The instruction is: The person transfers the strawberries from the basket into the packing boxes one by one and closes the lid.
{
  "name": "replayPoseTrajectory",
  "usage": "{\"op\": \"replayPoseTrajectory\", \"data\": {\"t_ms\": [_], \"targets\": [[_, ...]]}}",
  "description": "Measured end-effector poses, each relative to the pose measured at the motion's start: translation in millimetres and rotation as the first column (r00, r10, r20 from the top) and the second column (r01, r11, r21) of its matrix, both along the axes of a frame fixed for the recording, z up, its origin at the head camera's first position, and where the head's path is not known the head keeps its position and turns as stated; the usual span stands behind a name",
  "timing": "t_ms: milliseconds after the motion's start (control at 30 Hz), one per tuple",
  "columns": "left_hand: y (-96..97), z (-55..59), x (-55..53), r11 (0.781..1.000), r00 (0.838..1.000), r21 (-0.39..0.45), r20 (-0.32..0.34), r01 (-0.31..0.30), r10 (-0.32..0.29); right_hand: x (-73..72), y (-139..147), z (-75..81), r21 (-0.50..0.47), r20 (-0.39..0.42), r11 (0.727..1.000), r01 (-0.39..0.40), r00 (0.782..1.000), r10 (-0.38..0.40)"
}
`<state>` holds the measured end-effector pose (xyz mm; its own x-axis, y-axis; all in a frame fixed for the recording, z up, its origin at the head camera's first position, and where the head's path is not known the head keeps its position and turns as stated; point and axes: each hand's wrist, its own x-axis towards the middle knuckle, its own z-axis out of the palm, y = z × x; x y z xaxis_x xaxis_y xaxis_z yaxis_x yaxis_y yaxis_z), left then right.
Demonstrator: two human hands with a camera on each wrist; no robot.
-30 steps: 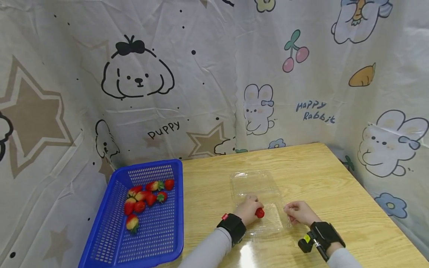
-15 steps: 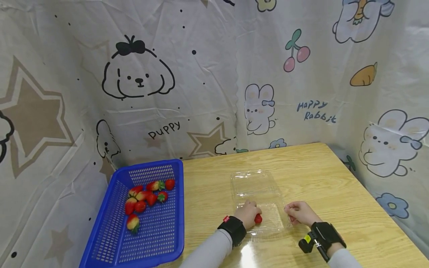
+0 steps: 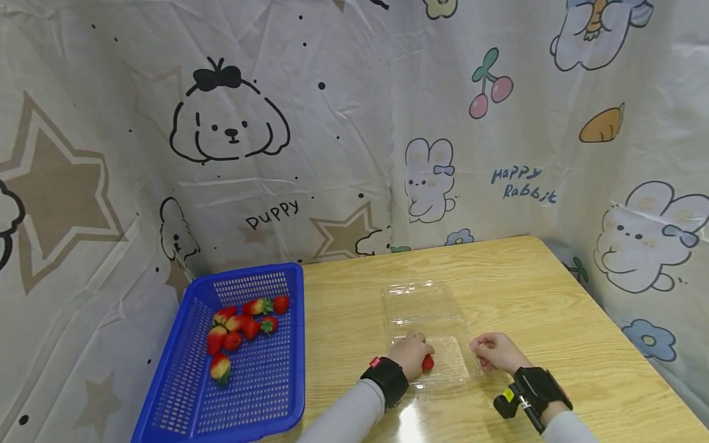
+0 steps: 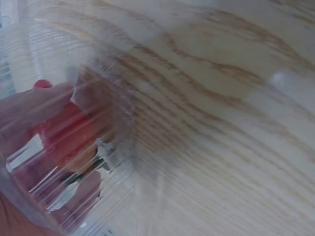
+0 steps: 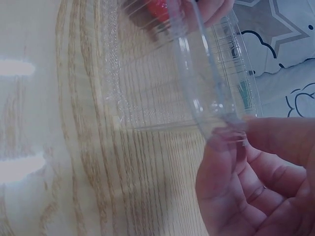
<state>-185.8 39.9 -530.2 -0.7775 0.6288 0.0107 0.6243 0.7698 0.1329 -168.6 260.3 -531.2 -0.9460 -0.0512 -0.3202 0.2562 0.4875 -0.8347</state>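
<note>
In the head view, a blue basket (image 3: 266, 375) stands at the left of the tabletop (image 3: 343, 344), its perforated floor carrying red strawberries (image 3: 251, 329), some with pale yellow patches and green leaves; most are bunched toward the far end, with one lying a little nearer. To the right, a clear plastic container (image 3: 450, 354) lies unfolded, its clear lid (image 3: 423, 301) on the far side. The left hand (image 3: 408, 355) reaches into the near half, its grip clamped on a single strawberry (image 3: 428, 362) inside. The right hand (image 3: 498, 352) is at the container's right edge. In the left wrist view, ribbed clear plastic comes between the camera and the left fingers, which lie above and below the held strawberry; a bit of green leaf shows beneath it. A small red patch appears just beyond the upper finger, and I cannot tell what it belongs to. In the right wrist view, the right grip pinches the container's transparent rim (image 5: 199, 73) between thumb and finger, while the held strawberry and the left fingers show at the top, by the clear wall.
</note>
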Motion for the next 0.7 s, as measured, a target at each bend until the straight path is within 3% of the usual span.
{"op": "replayPoseTrajectory", "data": {"t_ms": [167,333,433,533,600,700], "targets": [[-1.9,4.6,-3.4,1.0,0.997,0.023,0.074,0.009,-0.01,0.4,-1,1.5,-0.006,-0.007,1.0,-0.004,1.0,0.004],[-5.3,17.6,-17.5,0.994,0.991,0.113,0.13,0.004,-0.019,0.5,-2,2.6,0.0,-0.008,1.0,0.001,1.0,-0.001],[-9.1,37.4,-25.8,0.978,0.988,0.204,0.154,-0.042,0.01,0.4,-2,2.6,0.005,-0.002,1.0,0.004,1.0,-0.004],[-15.6,63.5,-34.4,0.949,0.987,0.294,0.142,-0.113,0.074,0.4,-2,2.3,0.005,0.002,1.0,0.002,1.0,-0.002],[-22.5,79.7,-40.9,0.921,0.986,0.355,0.1,-0.158,0.131,0.4,-1,2.2,0.001,0.0,1.0,-0.007,1.0,0.007],[-38.8,101.2,-52.7,0.879,0.981,0.445,-0.001,-0.174,0.195,0.0,-1,2.2,-0.005,-0.004,1.0,-0.016,1.0,0.016]]}}
